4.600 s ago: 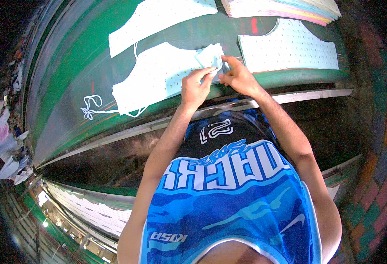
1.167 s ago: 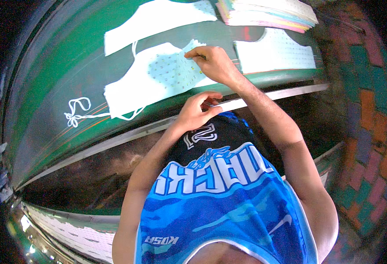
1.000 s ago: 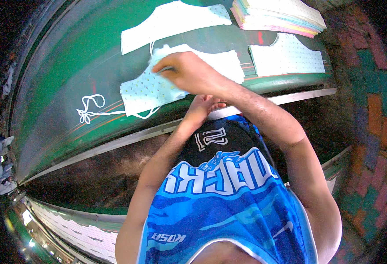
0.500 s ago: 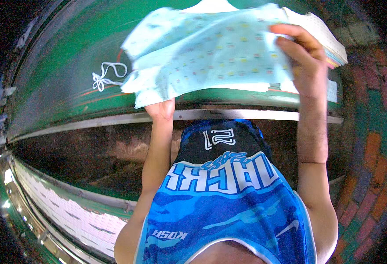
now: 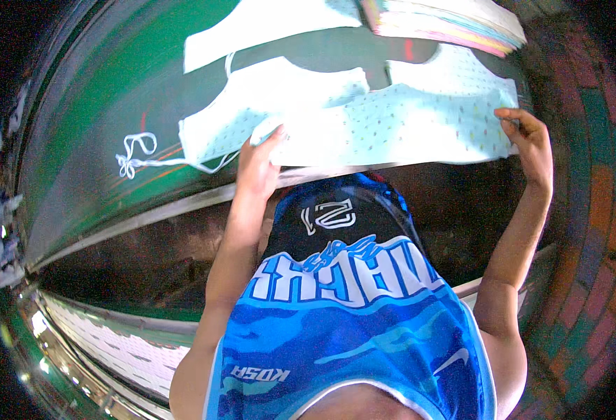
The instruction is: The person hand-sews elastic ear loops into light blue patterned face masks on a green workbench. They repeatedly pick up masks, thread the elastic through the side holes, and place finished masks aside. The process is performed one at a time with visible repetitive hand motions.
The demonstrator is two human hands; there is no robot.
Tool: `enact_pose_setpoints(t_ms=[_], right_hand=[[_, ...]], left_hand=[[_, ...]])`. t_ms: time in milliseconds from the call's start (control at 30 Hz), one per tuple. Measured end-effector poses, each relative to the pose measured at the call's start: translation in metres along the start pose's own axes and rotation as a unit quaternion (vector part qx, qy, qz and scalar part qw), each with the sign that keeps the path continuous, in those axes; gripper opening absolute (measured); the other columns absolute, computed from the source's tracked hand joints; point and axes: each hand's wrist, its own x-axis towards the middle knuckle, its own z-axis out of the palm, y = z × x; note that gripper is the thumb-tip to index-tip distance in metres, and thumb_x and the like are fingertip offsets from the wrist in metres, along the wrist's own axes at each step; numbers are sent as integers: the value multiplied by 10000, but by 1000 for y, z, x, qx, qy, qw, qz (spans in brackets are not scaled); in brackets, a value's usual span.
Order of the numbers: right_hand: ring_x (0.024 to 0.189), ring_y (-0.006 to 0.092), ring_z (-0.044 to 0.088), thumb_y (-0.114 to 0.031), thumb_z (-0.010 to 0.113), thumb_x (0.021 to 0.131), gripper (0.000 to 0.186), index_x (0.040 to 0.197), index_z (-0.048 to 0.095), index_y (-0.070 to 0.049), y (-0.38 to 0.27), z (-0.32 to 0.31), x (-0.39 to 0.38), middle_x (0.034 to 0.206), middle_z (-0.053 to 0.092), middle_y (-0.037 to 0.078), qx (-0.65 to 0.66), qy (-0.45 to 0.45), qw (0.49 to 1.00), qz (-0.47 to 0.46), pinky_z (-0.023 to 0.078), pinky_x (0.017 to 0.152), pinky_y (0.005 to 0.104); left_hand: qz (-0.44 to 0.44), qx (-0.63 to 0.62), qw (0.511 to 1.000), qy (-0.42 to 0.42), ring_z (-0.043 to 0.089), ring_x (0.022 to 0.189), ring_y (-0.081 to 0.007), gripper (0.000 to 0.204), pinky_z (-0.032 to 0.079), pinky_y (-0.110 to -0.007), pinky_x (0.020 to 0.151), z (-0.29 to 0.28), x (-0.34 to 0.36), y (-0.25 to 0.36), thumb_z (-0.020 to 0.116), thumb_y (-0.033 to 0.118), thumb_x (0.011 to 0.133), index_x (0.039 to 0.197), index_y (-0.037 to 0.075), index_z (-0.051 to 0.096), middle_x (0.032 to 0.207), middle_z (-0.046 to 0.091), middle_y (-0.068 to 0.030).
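Note:
A pale blue garment piece [image 5: 420,119] with a small dotted print and curved cut-outs along its far side lies spread at the near edge of the green table. My left hand [image 5: 257,164] grips its near edge left of the middle, thumb on top. At its right end, my right hand [image 5: 528,140] pinches the corner between thumb and fingers. White cord [image 5: 136,157] trails out from the garment's left side and ends in loose loops on the table.
Beyond the garment lies another pale cloth piece [image 5: 266,31]. A stack of folded fabric layers [image 5: 455,24] in several colours sits at the far right. The green table [image 5: 98,126] has a pale metal front edge. White patterned material [image 5: 112,343] is at the lower left, brick-like paving [image 5: 588,231] at the right.
The garment piece, raised and folded over before, has come down and now lies spread wide. My right hand has moved right and down; my left thumb now shows on top of the cloth.

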Motion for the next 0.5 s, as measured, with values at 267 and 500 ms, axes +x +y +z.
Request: enact_pose_setpoints(t_ms=[267, 500], right_hand=[[1139, 149, 657, 18, 681, 968, 284, 1250, 706, 14, 72, 7, -64, 1247, 733, 63, 141, 10, 987, 69, 497, 1025, 311], [1105, 169, 663, -111, 794, 926, 420, 1304, 684, 34, 80, 0, -99, 1221, 723, 88, 170, -39, 976, 128, 510, 997, 314]], left_hand=[[40, 203, 978, -4, 652, 1188, -194, 363, 518, -372, 1040, -23, 3, 12, 655, 77, 1047, 1388, -30, 589, 1304, 682, -131], [64, 269, 959, -67, 657, 1111, -138, 372, 521, -300, 977, -13, -33, 40, 643, 35, 1044, 1397, -11, 536, 1230, 691, -118]])
